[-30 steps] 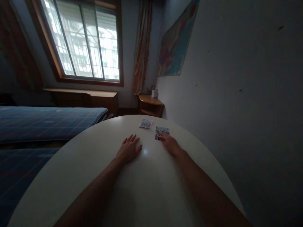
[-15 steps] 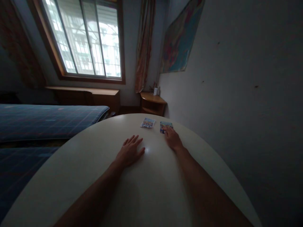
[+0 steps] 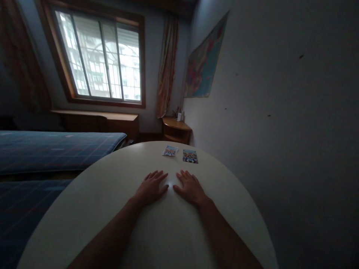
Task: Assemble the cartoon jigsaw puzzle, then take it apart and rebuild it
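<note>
My left hand (image 3: 152, 188) lies flat on the white round table (image 3: 109, 209), fingers stretched out, holding nothing. Opposite it, my right hand (image 3: 190, 187) rests palm down with its thumb pointing toward my left thumb, a small gap between them. Beyond the hands, toward the far edge, lie two small colourful pieces with printed pictures. The left picture piece (image 3: 169, 151) has a pale border and looks slightly raised at its edges. The right picture piece (image 3: 190, 156) is darker and lies flat, just ahead of my right fingertips. Neither hand touches them.
A bed with a blue plaid mattress (image 3: 58, 149) stands to the left. Behind it is a wooden desk (image 3: 123, 116) under the window (image 3: 101, 63). A wooden corner shelf (image 3: 176, 125) stands past the table, and a wall (image 3: 252, 157) runs along the right.
My right hand has let go of the right picture piece and drawn back toward me, flat on the table beside my left hand. The camera view has shifted slightly.
</note>
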{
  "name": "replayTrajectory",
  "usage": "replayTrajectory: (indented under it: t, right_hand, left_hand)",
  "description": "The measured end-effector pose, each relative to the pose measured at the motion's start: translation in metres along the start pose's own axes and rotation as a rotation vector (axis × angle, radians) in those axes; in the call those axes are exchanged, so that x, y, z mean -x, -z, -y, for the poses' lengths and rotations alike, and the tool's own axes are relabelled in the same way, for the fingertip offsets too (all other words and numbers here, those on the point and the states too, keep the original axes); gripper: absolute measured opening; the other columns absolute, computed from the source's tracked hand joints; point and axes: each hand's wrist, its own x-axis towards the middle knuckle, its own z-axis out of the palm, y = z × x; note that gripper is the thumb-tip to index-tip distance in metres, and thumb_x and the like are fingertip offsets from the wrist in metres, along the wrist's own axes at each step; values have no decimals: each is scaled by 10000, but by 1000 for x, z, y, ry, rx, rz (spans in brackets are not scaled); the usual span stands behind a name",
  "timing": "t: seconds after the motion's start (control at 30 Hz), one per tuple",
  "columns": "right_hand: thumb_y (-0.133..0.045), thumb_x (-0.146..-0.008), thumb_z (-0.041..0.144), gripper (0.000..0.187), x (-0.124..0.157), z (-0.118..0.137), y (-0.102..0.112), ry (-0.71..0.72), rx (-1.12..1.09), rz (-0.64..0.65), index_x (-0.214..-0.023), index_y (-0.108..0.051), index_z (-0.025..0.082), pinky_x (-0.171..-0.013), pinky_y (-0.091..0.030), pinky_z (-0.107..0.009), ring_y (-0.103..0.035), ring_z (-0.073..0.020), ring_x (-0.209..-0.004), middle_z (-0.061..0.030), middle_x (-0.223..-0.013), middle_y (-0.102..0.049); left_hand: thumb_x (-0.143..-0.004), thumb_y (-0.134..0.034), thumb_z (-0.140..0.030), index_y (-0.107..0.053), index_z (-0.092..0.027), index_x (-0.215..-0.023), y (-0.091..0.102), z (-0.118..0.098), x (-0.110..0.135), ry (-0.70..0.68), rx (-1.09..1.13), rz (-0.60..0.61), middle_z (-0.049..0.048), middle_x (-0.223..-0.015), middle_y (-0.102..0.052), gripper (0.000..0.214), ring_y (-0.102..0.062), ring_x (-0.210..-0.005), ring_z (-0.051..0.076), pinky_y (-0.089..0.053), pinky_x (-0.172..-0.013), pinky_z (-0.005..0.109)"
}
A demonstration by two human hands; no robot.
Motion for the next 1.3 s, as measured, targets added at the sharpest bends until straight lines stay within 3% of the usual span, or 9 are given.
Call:
replayTrajectory:
  t: [0.13, 0.37, 0.47, 0.6, 0.77, 0.93, 1.1, 1.17, 1.3]
  right_hand:
    - [-459, -912, 570, 672, -1, 0, 2, -7, -4, -27, -1488, -417, 227, -1180, -164, -482, -246, -289, -1473, -92, -1585, -335]
    - [-442, -931, 501, 555, -24, -11, -3, -32, 90, -134, -1399, -528, 215, -1158, -226, -406, -395, -248, -1381, -100, -1489, -479]
    - [-425, -932, 494, 595, -46, -22, -1, -119, 107, -154, -1416, -502, 157, -1153, -216, -467, -355, -302, -1403, -159, -1510, -435]
    - [-428, -914, 534, 698, -76, -41, 2, -232, 110, -179, -1499, -378, 157, -1151, -186, -528, -235, -337, -1460, -155, -1589, -296]
    - [-362, -929, 547, 698, -86, -49, 1, -327, 94, -185, -1484, -400, 125, -1135, -194, -571, -260, -356, -1447, -169, -1561, -348]
    - [-441, -897, 515, 625, -60, -30, 4, -251, 88, -162, -1382, -523, 129, -1125, -250, -509, -356, -343, -1384, -162, -1494, -451]
    - [-527, -868, 464, 501, 0, 7, 12, -98, 71, -115, -1233, -610, 131, -1054, -370, -401, -505, -300, -1227, -174, -1289, -599]
    - [-593, -837, 459, 427, 27, 19, 17, 16, 42, -82, -1157, -638, 180, -1026, -400, -332, -543, -256, -1168, -123, -1225, -631]
    - [-666, -813, 372, 245, 65, 29, 25, 312, -180, 8, -989, -673, 202, -883, -481, -316, -613, -223, -987, -89, -1089, -659]
  left_hand:
    - [-946, -442, -575, -431, -322, -1474, 1, -1, 3, -6, -4, 109, 62, -1591, -308, 585, -235, -1476, 309, -209, -1181, 521]
    - [-939, -464, -563, -419, -320, -1478, -2, -2, -3, -2, -9, 110, 80, -1591, -305, 593, -230, -1475, 327, -200, -1180, 547]
    - [-939, -478, -534, -433, -325, -1465, -1, -3, -3, 1, -1, 102, 74, -1584, -323, 567, -253, -1468, 324, -211, -1179, 550]
    - [-935, -487, -518, -454, -327, -1447, 2, -4, -4, 8, 15, 107, 66, -1577, -340, 547, -269, -1463, 323, -219, -1180, 551]
    - [-941, -475, -510, -460, -318, -1442, 2, -4, -5, 10, 15, 101, 59, -1570, -355, 537, -285, -1458, 308, -232, -1182, 534]
    - [-958, -452, -470, -416, -263, -1473, -3, 1, -7, 7, 27, 50, 60, -1550, -392, 557, -322, -1442, 298, -241, -1182, 525]
    - [-976, -435, -408, -337, -235, -1510, 0, 0, -6, -32, 59, 32, 69, -1573, -347, 570, -305, -1449, 280, -256, -1183, 476]
    - [-992, -406, -388, -324, -225, -1515, 4, -4, -3, -64, 72, 22, 68, -1591, -308, 554, -258, -1468, 270, -238, -1191, 460]
    - [-997, -399, -452, -341, -265, -1508, 15, -15, 10, -167, 90, 90, 39, -1603, -285, 548, -230, -1478, 265, -221, -1195, 452]
